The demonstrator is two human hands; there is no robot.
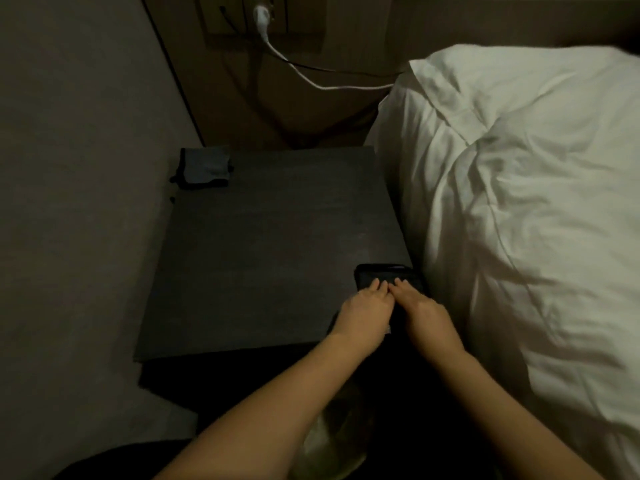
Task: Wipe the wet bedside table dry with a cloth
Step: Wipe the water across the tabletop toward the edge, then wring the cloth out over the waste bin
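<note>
While both hands are busy at the near right corner of the bedside table (263, 244), no wiping is under way, so the task is judged to be at or near its start. The left hand (363, 315) and right hand (427, 315) are laid side by side, fingers stretched forward and close together, tips resting on a dark flat object (388, 277), likely a phone, though that is not certain in this light. Whether it is gripped or only touched cannot be told. The cloth (204, 168), a grey folded piece, is seen at the far left corner of the tabletop, against the wall (79, 168), well apart from both hands and untouched. Left to do, as judged: the dark object is to be cleared or worked around, the cloth fetched, the whole top wiped. No water can be made out on the surface; it is too dark and matte, so wet and dry areas cannot be separated. A small pale scrap between the hands at the table edge is not identifiable. Something pale and blurred sits low between the forearms, unclear. A white cable (311, 77) is run from the wall socket (261, 15) towards the bed (519, 202), its end hidden behind the pillow.
</note>
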